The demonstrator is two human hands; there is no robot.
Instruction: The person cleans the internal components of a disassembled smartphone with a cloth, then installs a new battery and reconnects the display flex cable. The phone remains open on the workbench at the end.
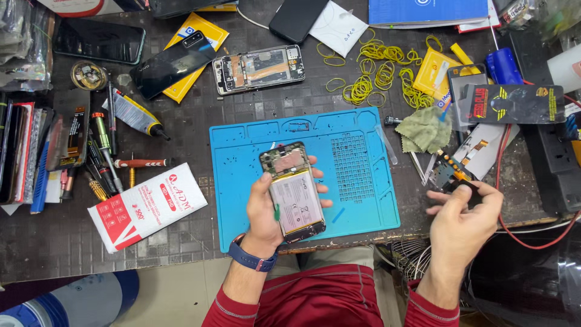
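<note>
My left hand grips an opened phone with its back cover off, its battery and circuit board showing, above the near edge of the blue work mat. My right hand is off the mat's right side, its fingers closed on a small dark part with a flex strip. A blue watch band sits on my left wrist.
A second opened phone lies behind the mat. Screwdrivers, a glue tube and a white packet lie left. Yellow rubber bands, a green cloth and boxes sit at the back right. Cables hang near right.
</note>
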